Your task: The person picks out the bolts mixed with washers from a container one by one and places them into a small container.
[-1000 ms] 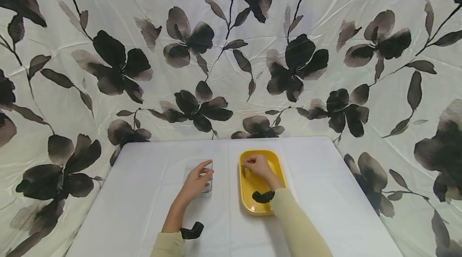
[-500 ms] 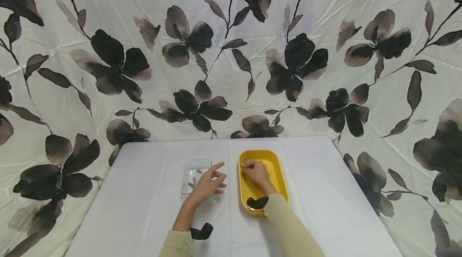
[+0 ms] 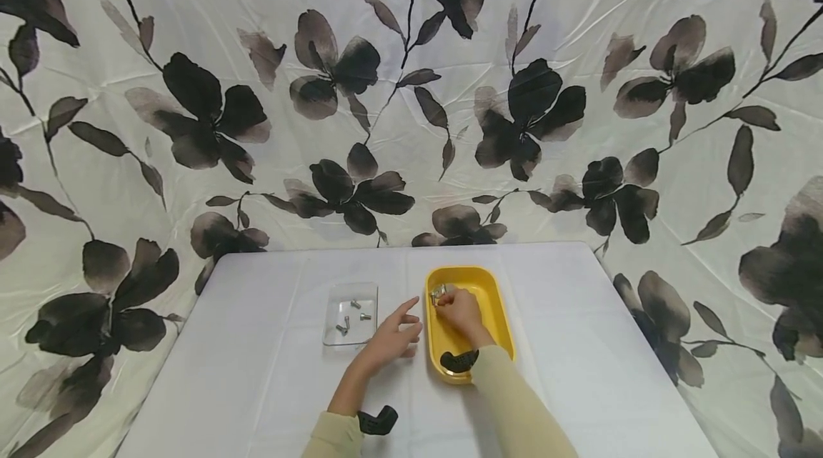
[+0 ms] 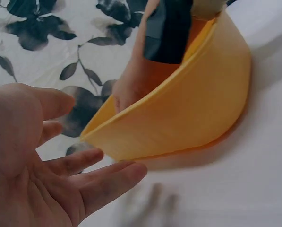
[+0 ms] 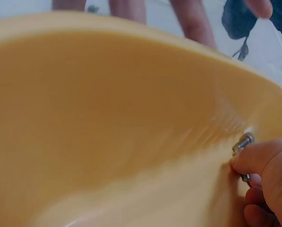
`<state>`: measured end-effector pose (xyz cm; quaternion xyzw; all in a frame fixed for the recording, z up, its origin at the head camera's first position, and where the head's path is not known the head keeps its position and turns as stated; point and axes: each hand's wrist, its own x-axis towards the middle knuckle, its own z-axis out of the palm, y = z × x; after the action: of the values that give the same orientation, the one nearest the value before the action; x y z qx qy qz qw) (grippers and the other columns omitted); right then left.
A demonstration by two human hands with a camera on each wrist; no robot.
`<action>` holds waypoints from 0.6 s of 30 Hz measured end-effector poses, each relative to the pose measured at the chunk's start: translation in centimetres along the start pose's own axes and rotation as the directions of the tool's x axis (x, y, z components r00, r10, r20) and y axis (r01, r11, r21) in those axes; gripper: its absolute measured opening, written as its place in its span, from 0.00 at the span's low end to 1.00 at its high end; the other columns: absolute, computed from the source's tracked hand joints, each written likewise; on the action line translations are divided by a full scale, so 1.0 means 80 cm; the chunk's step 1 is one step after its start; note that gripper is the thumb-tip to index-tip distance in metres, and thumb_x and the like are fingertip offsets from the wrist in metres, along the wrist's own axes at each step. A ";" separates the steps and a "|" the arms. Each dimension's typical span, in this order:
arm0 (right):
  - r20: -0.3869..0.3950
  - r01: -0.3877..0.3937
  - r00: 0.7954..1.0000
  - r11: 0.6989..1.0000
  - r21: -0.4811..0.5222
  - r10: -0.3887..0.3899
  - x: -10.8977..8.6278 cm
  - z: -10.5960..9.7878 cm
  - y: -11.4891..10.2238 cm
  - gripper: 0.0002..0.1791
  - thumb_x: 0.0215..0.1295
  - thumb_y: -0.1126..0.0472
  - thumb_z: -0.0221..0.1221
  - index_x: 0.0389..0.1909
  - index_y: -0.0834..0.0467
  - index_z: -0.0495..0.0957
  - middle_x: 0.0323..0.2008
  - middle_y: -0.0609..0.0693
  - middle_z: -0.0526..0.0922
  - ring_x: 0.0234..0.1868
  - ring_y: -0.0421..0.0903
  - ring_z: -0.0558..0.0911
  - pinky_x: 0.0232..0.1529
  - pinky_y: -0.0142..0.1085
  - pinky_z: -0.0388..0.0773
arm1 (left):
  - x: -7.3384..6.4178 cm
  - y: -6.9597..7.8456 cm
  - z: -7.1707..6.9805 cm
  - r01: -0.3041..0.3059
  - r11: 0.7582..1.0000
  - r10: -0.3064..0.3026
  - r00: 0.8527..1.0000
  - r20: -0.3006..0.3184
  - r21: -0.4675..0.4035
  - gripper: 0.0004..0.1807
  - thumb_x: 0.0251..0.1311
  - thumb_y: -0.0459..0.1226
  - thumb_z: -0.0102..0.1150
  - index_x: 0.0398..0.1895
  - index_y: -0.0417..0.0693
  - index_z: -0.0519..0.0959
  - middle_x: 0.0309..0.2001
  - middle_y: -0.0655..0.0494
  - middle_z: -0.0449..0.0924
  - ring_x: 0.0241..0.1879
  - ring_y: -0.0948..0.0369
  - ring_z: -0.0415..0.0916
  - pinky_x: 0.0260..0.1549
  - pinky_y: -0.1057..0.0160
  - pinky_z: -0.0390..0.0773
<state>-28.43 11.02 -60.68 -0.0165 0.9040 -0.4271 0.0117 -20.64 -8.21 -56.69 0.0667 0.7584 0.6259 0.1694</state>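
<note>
In the head view my right hand reaches into a yellow tray, fingers curled at its far left corner. The right wrist view has thumb and fingers pinching a small silver bolt, whose end pokes out under the thumb. Another bolt lies right at the thumb tip against the tray wall. My left hand hovers between the tray and a clear plastic box, fingers spread and holding nothing. Inside that box lie several silver bolts.
A white-covered table carries both containers, the box on the left and the yellow tray on the right. Behind it hangs a white curtain with dark flowers. Black wrist cameras sit on both wrists.
My left hand has moved right, away from the clear box to beside the tray, uncovering the bolts inside. The right hand stays at the tray's far left corner, its fingers shifting slightly.
</note>
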 end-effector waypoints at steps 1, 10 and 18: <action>0.002 0.011 1.000 1.000 0.001 -0.011 0.000 -0.001 0.001 0.04 0.54 0.62 0.70 0.29 0.58 0.87 0.30 0.47 0.84 0.32 0.44 0.78 0.36 0.36 0.79 | 0.001 -0.002 0.004 0.001 1.000 -0.001 1.000 -0.006 -0.009 0.34 0.69 0.41 0.55 0.76 0.57 0.55 0.62 0.38 0.68 0.47 0.44 0.78 0.36 0.52 0.84; 0.072 0.003 0.997 1.000 0.028 -0.005 -0.001 -0.011 0.006 0.09 0.56 0.61 0.71 0.37 0.59 0.87 0.37 0.51 0.85 0.36 0.45 0.79 0.36 0.33 0.81 | 0.008 -0.019 0.031 -0.038 0.988 0.035 0.999 -0.022 -0.147 0.35 0.70 0.38 0.52 0.77 0.57 0.51 0.65 0.33 0.60 0.48 0.43 0.78 0.34 0.51 0.84; 0.097 -0.003 0.995 1.000 0.019 0.001 0.000 -0.012 0.009 0.04 0.57 0.61 0.70 0.32 0.58 0.88 0.33 0.48 0.83 0.33 0.43 0.79 0.32 0.31 0.81 | 0.010 -0.030 0.042 -0.030 0.988 0.024 0.999 -0.042 -0.150 0.35 0.71 0.40 0.53 0.77 0.57 0.52 0.62 0.35 0.64 0.43 0.48 0.80 0.31 0.56 0.84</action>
<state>-28.50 12.18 -60.63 -0.0364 0.8983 -0.4342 0.0563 -19.99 -5.34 -59.73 0.0515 0.7112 0.6848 0.1502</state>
